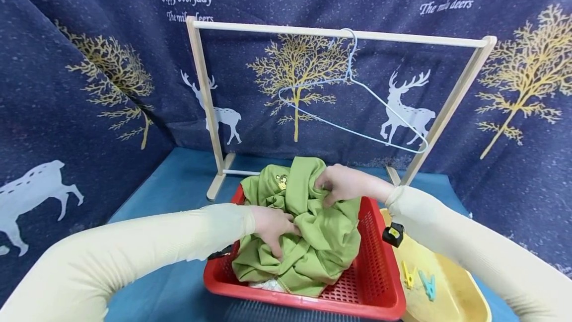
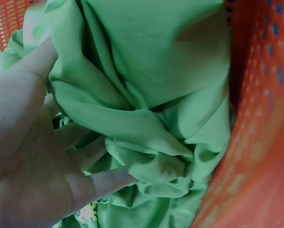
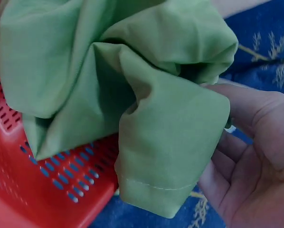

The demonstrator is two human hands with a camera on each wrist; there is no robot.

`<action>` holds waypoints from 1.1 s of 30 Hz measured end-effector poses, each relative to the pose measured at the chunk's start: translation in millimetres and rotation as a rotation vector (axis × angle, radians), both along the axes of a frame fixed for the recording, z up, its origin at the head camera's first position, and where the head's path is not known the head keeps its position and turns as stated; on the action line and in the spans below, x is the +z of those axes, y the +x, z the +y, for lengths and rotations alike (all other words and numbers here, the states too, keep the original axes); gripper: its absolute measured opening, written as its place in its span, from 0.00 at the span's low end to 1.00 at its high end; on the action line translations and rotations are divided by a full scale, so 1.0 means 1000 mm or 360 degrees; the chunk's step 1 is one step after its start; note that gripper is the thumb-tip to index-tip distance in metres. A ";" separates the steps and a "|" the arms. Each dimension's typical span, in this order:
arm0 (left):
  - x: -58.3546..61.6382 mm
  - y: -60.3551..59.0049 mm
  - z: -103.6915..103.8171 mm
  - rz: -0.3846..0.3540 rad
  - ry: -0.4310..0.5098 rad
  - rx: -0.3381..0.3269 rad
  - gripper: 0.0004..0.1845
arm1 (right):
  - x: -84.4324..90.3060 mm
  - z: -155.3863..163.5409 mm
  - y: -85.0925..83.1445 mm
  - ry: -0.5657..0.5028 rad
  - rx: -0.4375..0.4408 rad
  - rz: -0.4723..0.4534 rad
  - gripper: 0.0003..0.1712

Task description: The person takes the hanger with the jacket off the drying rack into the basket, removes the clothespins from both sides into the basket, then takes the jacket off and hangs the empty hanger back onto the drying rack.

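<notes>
My right hand [image 1: 341,183] pinches the green garment [image 1: 308,227] heaped in the red basket [image 1: 375,282]; my left hand's [image 1: 272,225] grip burrows into its folds. I should find the hem before lifting.

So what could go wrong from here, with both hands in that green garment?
The green garment is bunched in the red basket; if lifted, a fold may snag on the mesh wall or drag the light basket. The wire hanger hangs tilted on the wooden rail and could slip off if bumped.

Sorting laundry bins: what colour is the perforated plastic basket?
Red perforated plastic basket, clearest in the head view.
</notes>
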State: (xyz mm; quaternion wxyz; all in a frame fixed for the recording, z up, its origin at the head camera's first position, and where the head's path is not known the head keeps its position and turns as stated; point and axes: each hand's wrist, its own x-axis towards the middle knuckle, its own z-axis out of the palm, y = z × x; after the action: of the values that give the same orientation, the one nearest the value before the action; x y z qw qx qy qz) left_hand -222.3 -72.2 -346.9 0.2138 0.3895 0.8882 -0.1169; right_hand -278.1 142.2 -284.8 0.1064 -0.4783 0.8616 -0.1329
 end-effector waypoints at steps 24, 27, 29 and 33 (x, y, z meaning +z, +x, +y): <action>0.060 -0.012 -0.060 0.0085 0.0433 -0.0175 0.22 | -0.042 -0.023 0.052 0.0076 -0.0093 0.0413 0.29; 0.069 -0.018 -0.065 0.0126 0.0469 -0.0140 0.22 | -0.045 -0.024 0.059 0.0077 -0.0089 0.0452 0.23; 0.074 -0.022 -0.067 0.0148 0.0482 -0.0087 0.23 | -0.046 -0.023 0.063 0.0110 -0.0076 0.0467 0.18; 0.082 -0.028 -0.068 0.0219 0.0524 -0.0003 0.27 | -0.047 -0.021 0.069 0.0208 -0.0069 0.0502 0.08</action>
State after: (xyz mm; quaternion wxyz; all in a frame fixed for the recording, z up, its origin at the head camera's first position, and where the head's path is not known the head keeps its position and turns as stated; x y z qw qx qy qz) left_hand -250.3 -140.0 -265.1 0.0858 0.4112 0.9075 0.0034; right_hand -209.1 120.8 -331.3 -0.0022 -0.4665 0.8845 -0.0022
